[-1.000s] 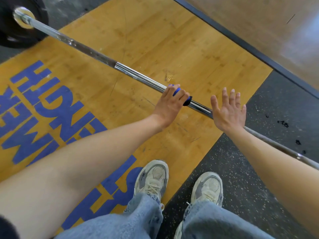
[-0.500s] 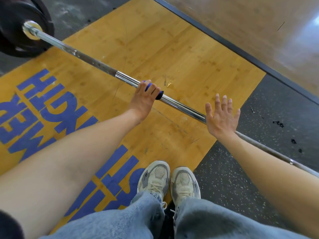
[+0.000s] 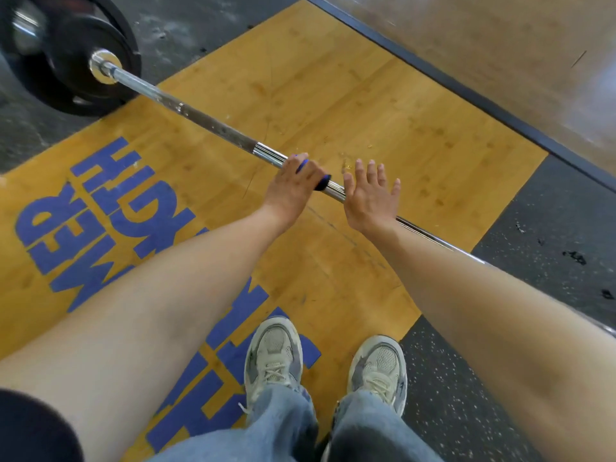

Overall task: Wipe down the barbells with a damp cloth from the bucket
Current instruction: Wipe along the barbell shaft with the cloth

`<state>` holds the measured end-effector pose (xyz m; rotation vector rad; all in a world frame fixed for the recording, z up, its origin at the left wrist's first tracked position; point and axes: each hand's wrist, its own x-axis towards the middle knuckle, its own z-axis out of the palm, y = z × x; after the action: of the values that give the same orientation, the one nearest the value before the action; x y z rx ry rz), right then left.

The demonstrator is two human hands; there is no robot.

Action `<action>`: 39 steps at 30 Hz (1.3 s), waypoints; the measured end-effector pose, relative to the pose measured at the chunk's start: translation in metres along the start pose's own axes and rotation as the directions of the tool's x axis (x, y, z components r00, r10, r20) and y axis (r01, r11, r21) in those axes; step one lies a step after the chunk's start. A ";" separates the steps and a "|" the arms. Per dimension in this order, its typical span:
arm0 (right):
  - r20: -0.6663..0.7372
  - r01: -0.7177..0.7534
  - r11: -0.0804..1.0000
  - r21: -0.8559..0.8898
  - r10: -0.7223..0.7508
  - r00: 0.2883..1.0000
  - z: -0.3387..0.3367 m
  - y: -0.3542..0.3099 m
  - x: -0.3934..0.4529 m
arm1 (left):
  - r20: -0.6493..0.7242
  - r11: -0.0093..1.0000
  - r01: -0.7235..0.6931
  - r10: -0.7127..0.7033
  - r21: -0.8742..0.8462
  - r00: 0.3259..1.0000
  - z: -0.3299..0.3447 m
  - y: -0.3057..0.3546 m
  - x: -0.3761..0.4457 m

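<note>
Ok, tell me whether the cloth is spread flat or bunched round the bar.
Bunched round it: the blue cloth shows only between the curled fingers of the left hand, which grips it around the barbell.

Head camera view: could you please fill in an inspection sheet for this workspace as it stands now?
Surface: wooden platform with blue lettering, dark speckled rubber floor beside it.
Job's things: barbell lies across the platform, black plate on its far end; blue cloth wrapped round the bar. No bucket in view.
Clutter: a few dark specks on the rubber floor.
Hands: left hand grips the cloth around the bar; right hand open, fingers straight, over the bar; contact unclear.
Cables: nothing seen.
Surroundings: dark border strip; the person's two sneakers and jeans.
</note>
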<state>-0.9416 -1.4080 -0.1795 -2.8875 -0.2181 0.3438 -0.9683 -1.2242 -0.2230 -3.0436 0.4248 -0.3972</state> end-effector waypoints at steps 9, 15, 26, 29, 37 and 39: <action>-0.037 0.024 0.998 -0.062 -0.026 0.999 -0.002 -0.004 0.010 | 0.179 0.983 -0.012 -0.021 0.181 0.984 0.002 -0.026 0.005; -0.047 0.047 0.999 0.018 -0.046 0.998 0.004 -0.020 0.020 | -0.083 0.946 -0.292 0.305 0.142 0.949 0.014 -0.021 0.000; -0.197 0.061 0.998 -0.026 -0.065 0.978 0.011 -0.014 0.021 | 0.143 0.993 -0.116 0.117 -0.016 0.983 -0.027 -0.087 -0.003; -0.229 0.079 0.997 -0.017 -0.081 0.970 0.011 -0.015 0.019 | 0.141 0.985 -0.166 0.172 -0.052 0.975 -0.031 -0.091 0.000; -0.306 0.182 0.977 -0.107 -0.207 0.929 0.011 -0.013 0.014 | 0.127 0.981 -0.174 0.183 -0.082 0.975 -0.030 -0.086 0.001; -0.289 0.206 0.966 -0.154 -0.243 0.926 0.010 -0.012 0.014 | 0.140 0.981 -0.174 0.185 -0.085 0.973 -0.028 -0.087 0.001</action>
<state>-0.9318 -1.3918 -0.1895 -2.9390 -0.5259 -0.1645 -0.9519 -1.1406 -0.1887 -3.0408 0.7131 -0.1499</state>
